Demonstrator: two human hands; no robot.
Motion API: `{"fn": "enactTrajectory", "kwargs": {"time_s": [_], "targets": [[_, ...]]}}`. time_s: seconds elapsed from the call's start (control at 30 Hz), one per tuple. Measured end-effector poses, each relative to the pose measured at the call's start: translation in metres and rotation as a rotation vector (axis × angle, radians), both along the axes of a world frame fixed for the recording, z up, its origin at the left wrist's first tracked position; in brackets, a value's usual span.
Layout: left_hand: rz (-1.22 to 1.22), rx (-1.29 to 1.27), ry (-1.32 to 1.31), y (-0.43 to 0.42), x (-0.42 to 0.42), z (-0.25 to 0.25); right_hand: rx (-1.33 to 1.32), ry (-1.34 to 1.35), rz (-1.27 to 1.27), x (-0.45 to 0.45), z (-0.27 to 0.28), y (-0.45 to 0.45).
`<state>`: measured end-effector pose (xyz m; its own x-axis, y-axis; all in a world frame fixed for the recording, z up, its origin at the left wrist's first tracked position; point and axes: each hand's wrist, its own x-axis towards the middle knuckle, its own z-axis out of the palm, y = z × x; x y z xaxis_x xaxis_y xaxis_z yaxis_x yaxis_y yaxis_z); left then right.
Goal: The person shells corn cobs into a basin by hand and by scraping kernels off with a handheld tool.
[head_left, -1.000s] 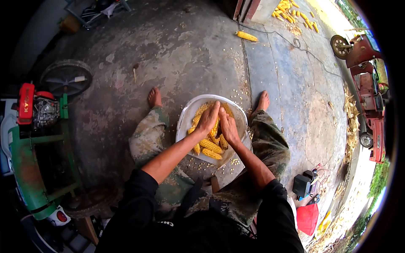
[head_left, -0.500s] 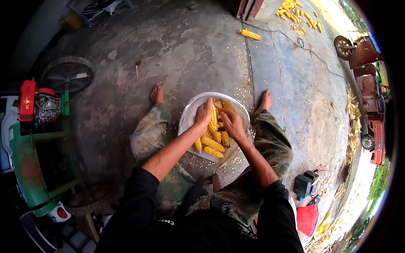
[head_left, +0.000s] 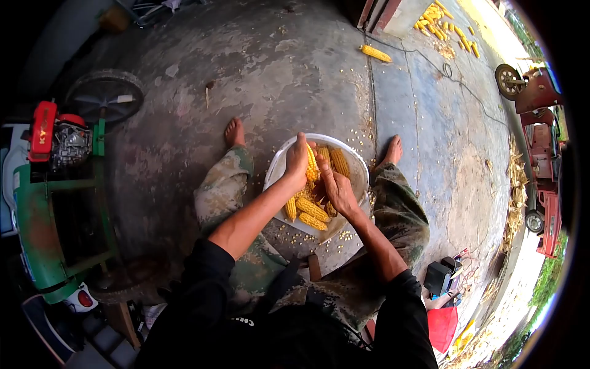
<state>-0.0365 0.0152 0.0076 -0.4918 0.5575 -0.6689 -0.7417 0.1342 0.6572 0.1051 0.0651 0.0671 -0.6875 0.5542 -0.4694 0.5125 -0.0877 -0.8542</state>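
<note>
A white basin [head_left: 271, 174] stands between my bare feet, with several yellow corn cobs [head_left: 313, 209] and loose kernels in it. Above its left half my left hand [head_left: 297, 163] is wrapped round an upright corn cob [head_left: 312, 163]. My right hand [head_left: 338, 189] is just right of that cob, its fingers bent towards the cob's side; whether they grip it is hard to make out. More cobs [head_left: 339, 161] lie against the basin's far right wall.
Scattered kernels [head_left: 329, 246] lie on the floor round the basin. A single cob [head_left: 375, 53] and a cable [head_left: 447, 71] are ahead, with a corn pile [head_left: 437, 21] farther back. A green machine with a red engine [head_left: 43, 131] stands left; a black box [head_left: 437, 278] sits right.
My right hand has drawn away from my left and down along the cob's right side. My left hand still holds the cob, which now shows more. The whole view has shifted slightly.
</note>
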Motion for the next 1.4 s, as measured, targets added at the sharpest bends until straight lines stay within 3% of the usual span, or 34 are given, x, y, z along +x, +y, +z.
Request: {"fn": "enactTrajectory", "kwargs": {"time_s": [0.23,0.43,0.5,0.73,0.9,1.07,1.2,1.27,1.4], "targets": [[-0.044,0.032,-0.011,0.001,0.005,0.012,0.221,0.093,0.046,0.001,-0.008,-0.013],[-0.022,0.104,-0.058,0.002,0.009,0.018,-0.001,0.054,-0.065,0.002,-0.025,-0.008],[-0.026,0.103,-0.09,0.003,0.01,0.019,-0.131,0.187,-0.186,0.001,-0.025,-0.006],[-0.145,0.175,-0.029,0.0,0.009,0.0,-0.158,0.187,-0.24,0.002,-0.018,-0.006],[-0.256,0.109,0.249,0.0,0.011,0.005,-0.298,0.162,-0.223,0.003,-0.007,0.001],[-0.323,0.116,0.268,0.001,0.017,0.009,-0.352,0.225,-0.255,0.004,-0.013,0.004],[-0.396,0.172,0.554,0.002,0.019,0.021,-0.423,0.291,-0.406,0.004,-0.025,0.011],[-0.508,0.077,1.127,-0.002,0.025,0.023,-0.393,0.298,-0.477,0.005,-0.031,0.014],[-0.481,0.038,1.123,-0.004,0.035,0.023,-0.355,0.296,-0.466,0.003,-0.034,0.01]]}}
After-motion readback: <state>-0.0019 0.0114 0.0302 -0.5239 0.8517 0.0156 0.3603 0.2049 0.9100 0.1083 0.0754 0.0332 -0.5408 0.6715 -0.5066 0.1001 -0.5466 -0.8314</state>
